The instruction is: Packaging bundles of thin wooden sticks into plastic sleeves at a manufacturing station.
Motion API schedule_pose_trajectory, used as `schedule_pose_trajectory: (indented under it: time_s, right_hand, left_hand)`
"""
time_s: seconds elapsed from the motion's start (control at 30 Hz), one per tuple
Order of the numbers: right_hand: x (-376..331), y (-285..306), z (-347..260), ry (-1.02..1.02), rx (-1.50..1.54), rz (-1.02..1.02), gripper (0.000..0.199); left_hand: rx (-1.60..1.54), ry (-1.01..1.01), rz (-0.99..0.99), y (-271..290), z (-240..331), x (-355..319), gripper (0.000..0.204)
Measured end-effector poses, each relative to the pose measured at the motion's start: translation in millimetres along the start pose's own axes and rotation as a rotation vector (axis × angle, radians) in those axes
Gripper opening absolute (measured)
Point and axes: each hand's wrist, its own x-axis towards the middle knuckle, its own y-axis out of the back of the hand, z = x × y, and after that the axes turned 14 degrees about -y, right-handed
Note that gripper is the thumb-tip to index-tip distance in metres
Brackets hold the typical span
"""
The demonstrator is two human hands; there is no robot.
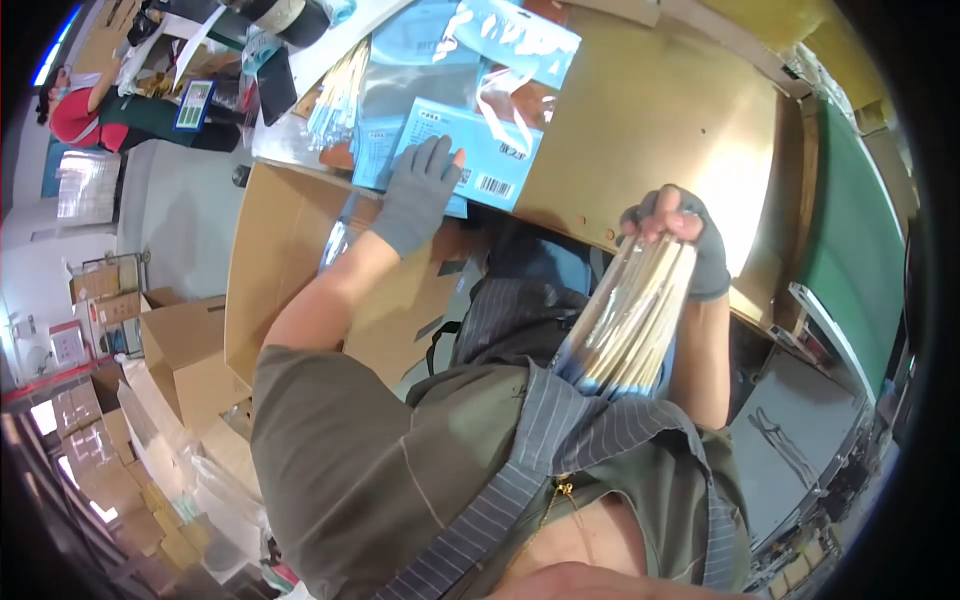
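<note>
A dark grey apron with thin pale stripes overlies an olive-brown short-sleeved shirt; a gold-coloured necklace hangs between the apron's straps; open-fingered grey gloves cover both hands.

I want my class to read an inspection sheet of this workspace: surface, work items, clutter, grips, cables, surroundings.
Surface: tan tabletop, with bright glare toward its right side.
Work items: blue packet; bundle of pale sticks with blue ends, seemingly in clear wrap.
Clutter: dark phone near the table's left edge; more sticks beside the packets.
Grips: left hand open on the blue packet; right hand closed around the bundle's pale end. Both gloved.
Cables: nothing clearly seen.
Surroundings: open cardboard box by the left forearm; co-worker at upper left.
</note>
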Motion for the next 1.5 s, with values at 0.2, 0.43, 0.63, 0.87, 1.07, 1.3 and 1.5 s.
schedule_pose_trajectory:
  time_s: [0.2, 0.43, 0.63, 0.87, 1.07, 1.3, 1.5]
  right_hand:
    - [-1.2, 29.3, 13.1, 0.073, -0.172, 0.005, 0.015]
    - [-0.9, -14.7, 4.7, -0.091, -0.090, -0.018, 0.051]
    - [3.2, 23.2, 21.6, -0.111, 0.031, 0.061, 0.057]
    - [5.7, 39.4, 36.5, -0.011, -0.262, 0.292, 0.047]
    - [-26.3, 31.4, 37.1, -0.049, 0.212, 0.091, 0.031]
    - [-145.0, -28.6, 113.6, -0.066, -0.033, 0.470, 0.052]
    - [-126.9, -13.5, 33.6, 0.349, -1.635, 1.210, 0.013]
  left_hand:
    - [-0.263, -0.049, 0.146, -20.3, -18.4, 8.3, 0.013]
    - [-0.847, 0.270, 0.220, -6.9, 40.9, 118.2, 0.036]
    - [-0.814, 0.191, 0.210, 28.9, 94.6, 147.6, 0.032]
    - [-0.634, -0.105, 0.490, 52.5, 105.4, 145.4, 0.027]
    - [-0.578, -0.361, 0.586, 77.7, 112.8, 140.0, 0.019]
    - [-0.888, -0.539, 0.441, 90.1, 147.1, 69.6, 0.015]
    - [-0.860, -0.297, 0.395, 117.7, 129.5, 111.1, 0.019]
